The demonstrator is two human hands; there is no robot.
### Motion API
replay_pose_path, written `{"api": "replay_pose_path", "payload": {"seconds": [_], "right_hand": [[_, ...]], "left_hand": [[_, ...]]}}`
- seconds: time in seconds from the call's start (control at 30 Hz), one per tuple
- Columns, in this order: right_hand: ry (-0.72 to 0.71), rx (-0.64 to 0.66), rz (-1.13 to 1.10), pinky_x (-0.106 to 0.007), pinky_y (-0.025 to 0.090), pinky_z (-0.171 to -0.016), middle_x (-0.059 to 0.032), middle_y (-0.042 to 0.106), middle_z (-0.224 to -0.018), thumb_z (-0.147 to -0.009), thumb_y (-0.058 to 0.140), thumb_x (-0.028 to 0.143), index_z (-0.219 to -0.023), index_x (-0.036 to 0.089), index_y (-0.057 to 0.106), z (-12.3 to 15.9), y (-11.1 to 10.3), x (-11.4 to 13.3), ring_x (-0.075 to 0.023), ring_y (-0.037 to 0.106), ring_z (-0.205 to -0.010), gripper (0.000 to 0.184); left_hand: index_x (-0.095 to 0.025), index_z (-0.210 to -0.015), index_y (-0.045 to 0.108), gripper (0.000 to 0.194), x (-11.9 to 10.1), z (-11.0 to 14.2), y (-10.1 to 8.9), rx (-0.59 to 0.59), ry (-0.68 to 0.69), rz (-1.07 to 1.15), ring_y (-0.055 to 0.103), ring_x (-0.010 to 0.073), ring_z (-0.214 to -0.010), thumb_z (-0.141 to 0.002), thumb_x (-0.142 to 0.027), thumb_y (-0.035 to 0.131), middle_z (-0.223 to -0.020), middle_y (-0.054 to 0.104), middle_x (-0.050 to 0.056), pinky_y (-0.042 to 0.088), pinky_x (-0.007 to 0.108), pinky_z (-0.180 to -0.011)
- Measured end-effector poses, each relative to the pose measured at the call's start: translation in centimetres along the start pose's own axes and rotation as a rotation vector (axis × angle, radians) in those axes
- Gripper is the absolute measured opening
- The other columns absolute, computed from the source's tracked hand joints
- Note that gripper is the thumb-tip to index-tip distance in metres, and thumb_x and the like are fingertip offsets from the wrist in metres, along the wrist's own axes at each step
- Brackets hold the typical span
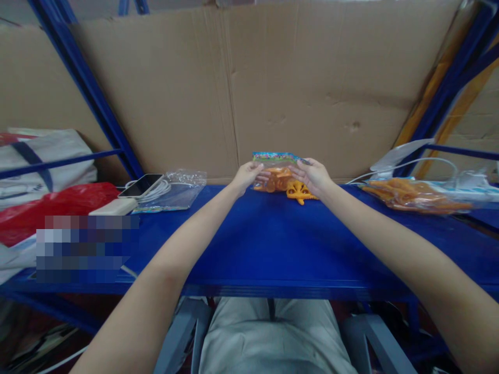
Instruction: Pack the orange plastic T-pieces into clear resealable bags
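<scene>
Toward the back of the blue table, a clear plastic bag (275,165) with a colourful top strip is held up between my hands. Orange pieces show through its lower part. My left hand (249,175) pinches the bag's left side. At the upper right corner, my right hand (312,174) grips the same bag between thumb and fingers. Just below my right hand lies an orange plastic toy (299,191) with round eye-like holes, at the bag's lower right; whether it touches the bag I cannot tell.
A phone (142,186), a coiled white cable (158,191) and a clear bag (183,192) lie left on the blue table (273,244). Further left is a red plastic bag (66,205). Bagged orange toys (413,195) lie right. Cardboard (312,78) and blue posts (93,98) stand behind.
</scene>
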State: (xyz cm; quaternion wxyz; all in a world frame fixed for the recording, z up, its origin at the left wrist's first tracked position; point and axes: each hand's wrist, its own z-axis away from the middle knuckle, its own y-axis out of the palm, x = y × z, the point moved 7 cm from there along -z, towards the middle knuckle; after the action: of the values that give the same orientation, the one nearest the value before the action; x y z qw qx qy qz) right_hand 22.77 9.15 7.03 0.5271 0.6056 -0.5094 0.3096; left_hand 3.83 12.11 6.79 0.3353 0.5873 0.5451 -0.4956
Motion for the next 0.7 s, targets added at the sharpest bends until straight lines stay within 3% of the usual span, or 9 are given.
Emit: {"api": "replay_pose_path", "payload": {"seconds": [0.1,0.17,0.27,0.43,0.53,0.7], "right_hand": [[0.021,-0.015,0.013,-0.028,0.057,-0.074,0.0029,0.066,-0.080,-0.086,0.055,0.014,-0.076,0.021,0.047,0.1,-0.1,-0.2,-0.0136,0.071,-0.076,0.015],[0.035,-0.018,0.034,-0.029,0.058,-0.072,0.0008,0.066,-0.081,-0.087,0.054,0.016,-0.078,0.021,0.049,0.1,-0.2,-0.3,-0.0149,0.071,-0.074,0.012],[0.075,-0.003,0.074,-0.028,0.058,-0.073,-0.0015,0.068,-0.079,-0.088,0.054,0.012,-0.076,0.020,0.050,0.3,-0.4,-0.9,-0.0142,0.071,-0.074,0.014],[0.213,0.026,0.258,-0.024,0.057,-0.076,-0.0027,0.067,-0.067,-0.084,0.055,0.002,-0.066,0.016,0.052,1.2,-0.6,-2.5,-0.0106,0.069,-0.070,0.024],[0.177,-0.015,0.268,-0.023,0.058,-0.072,-0.0010,0.066,-0.065,-0.085,0.054,0.002,-0.065,0.017,0.051,1.4,-0.7,-1.5,-0.0096,0.068,-0.063,0.025],[0.027,-0.032,0.226,-0.025,0.058,-0.064,0.0007,0.066,-0.075,-0.086,0.054,0.007,-0.073,0.018,0.053,0.6,-0.6,1.2,-0.0110,0.068,-0.060,0.017]], "left_hand": [[-0.014,-0.122,0.048,0.034,1.0,0.9,0.5,0.041,-0.059,-0.109,0.060,0.0098,-0.042,-0.091,-0.026,0.055,-0.072,0.072,0.005,0.048,0.020,-0.049],[-0.014,-0.129,0.047,0.040,1.6,1.5,0.9,0.067,-0.097,-0.181,0.057,0.0097,-0.037,-0.092,-0.030,0.052,-0.069,0.071,0.005,0.046,0.020,-0.045],[-0.011,-0.123,0.056,0.035,2.2,1.9,1.5,0.104,-0.128,-0.288,0.054,0.0095,-0.033,-0.095,-0.029,0.044,-0.057,0.067,0.003,0.042,0.019,-0.041],[-0.006,-0.105,0.066,0.027,3.0,1.2,2.2,0.116,-0.098,-0.512,0.044,0.0105,-0.026,-0.090,-0.024,0.052,-0.033,0.050,-0.003,0.035,0.019,-0.037],[-0.007,-0.098,0.067,0.025,3.3,0.7,2.0,0.065,-0.043,-0.410,0.054,0.0119,-0.036,-0.088,-0.027,0.056,-0.043,0.060,0.001,0.042,0.021,-0.045],[-0.011,-0.078,0.069,0.022,2.1,0.8,1.7,0.056,0.192,-0.187,0.068,0.0161,-0.079,-0.086,-0.029,0.059,-0.082,0.074,0.010,0.049,0.026,-0.072]]}}
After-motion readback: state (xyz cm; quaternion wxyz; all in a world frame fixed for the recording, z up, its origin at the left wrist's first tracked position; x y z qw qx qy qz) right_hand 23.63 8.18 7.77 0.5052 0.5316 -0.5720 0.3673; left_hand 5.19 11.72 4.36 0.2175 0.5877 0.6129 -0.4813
